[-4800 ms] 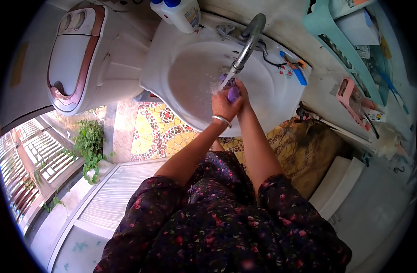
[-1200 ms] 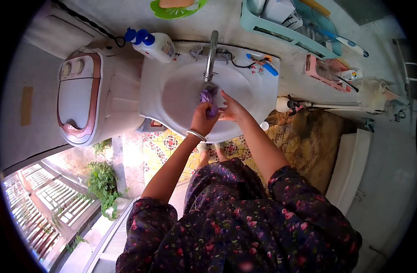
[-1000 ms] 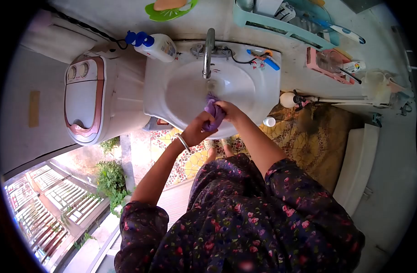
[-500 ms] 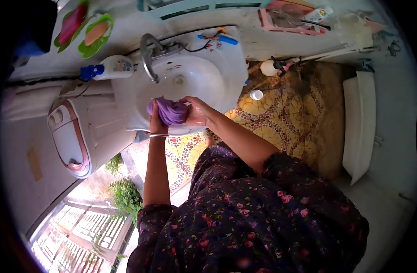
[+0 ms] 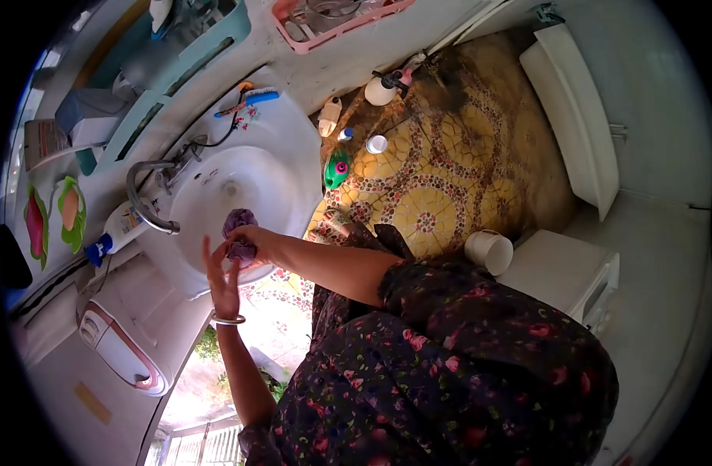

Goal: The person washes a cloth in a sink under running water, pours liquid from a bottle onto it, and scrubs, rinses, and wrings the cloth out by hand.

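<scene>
Over the front edge of the white sink point(image 5: 282, 175), my right hand point(image 5: 256, 242) is closed round a bunched purple cloth point(image 5: 239, 220), part of which sticks out on either side of the fist. My left hand point(image 5: 222, 276), with a bracelet at the wrist, is beside the cloth's lower end with its fingers spread. Whether its fingertips touch the cloth is hard to tell. The curved metal faucet point(image 5: 142, 190) stands at the sink's back left, and no water is seen running from it.
A blue brush point(image 5: 256, 98) lies on the sink's rim. White bottle point(image 5: 125, 225) and washing machine point(image 5: 123, 349) are at left. On the tiled floor stand a green bottle point(image 5: 336, 169), a white cup point(image 5: 377, 144) and a white bucket point(image 5: 492, 252). Teal rack point(image 5: 193, 66) hangs above.
The view has turned towards the right side of the room. The water has stopped running. The cloth, lately in both hands, is now in my right hand, and my left fingers have spread.
</scene>
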Available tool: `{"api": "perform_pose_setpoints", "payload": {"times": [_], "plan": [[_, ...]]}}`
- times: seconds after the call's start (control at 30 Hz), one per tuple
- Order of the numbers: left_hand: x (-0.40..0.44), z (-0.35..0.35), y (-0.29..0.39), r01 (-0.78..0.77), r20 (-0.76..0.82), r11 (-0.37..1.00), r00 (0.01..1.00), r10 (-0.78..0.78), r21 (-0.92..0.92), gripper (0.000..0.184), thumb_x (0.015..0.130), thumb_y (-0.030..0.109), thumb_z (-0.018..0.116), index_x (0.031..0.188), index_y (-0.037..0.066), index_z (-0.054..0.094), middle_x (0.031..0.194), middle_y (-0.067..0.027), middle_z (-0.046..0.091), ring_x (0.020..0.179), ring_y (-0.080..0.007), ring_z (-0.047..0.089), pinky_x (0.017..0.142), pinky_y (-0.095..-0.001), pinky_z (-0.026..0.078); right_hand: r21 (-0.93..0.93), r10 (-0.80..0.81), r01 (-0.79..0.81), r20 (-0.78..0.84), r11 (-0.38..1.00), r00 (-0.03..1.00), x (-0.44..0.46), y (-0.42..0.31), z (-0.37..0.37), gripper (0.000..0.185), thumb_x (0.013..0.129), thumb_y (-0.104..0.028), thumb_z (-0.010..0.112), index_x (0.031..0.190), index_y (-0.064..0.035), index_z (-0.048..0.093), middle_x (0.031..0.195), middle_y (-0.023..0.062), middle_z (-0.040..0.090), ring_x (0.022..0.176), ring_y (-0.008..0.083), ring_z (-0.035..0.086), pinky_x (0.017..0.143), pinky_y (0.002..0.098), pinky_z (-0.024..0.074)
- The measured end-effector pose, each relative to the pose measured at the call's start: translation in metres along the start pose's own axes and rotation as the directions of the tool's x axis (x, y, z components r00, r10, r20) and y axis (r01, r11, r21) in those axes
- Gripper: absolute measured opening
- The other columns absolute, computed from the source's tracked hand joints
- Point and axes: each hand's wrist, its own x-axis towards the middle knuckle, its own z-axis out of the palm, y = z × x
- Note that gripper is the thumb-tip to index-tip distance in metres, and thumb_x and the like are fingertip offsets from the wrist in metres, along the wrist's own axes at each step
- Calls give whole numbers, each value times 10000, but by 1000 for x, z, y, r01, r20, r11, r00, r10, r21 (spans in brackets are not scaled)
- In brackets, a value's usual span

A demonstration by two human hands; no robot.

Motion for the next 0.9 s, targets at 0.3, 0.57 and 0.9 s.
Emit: {"api": "perform_pose_setpoints", "payload": {"times": [0.3, 0.57, 0.9], "plan": [[40, 2, -12, 279, 285, 77, 955, 83, -957, 641, 864, 490, 558, 1377, 154, 374, 1384, -152, 367, 1314, -285, 320, 1062, -408, 300, 541, 153, -304, 307, 784, 939, -16, 52, 47, 240, 863, -175, 557, 1097, -122, 546, 978, 131, 602, 810, 255, 611, 482, 318, 538], [73, -51, -38, 321, 177, 617, 943, -284, -718, 203, 850, 269, 605, 915, 86, 547, 815, -47, 547, 748, -171, 543, 733, -317, 471, -548, 38, -22, 17, 836, 999, -6, 26, 51, 399, 700, -270, 771, 952, -27, 581, 815, 82, 615, 638, 191, 605, 534, 286, 517], [102, -21, -71, 279, -475, 909, 873, -106, 310, 216, 661, 131, 685, 829, 24, 602, 730, -52, 603, 673, -164, 568, 634, -294, 475, -980, -628, 42, 159, -197, 761, -2, 16, 49, 373, 760, -279, 655, 943, 10, 506, 650, 124, 643, 551, 300, 643, 543, 391, 517]]}}
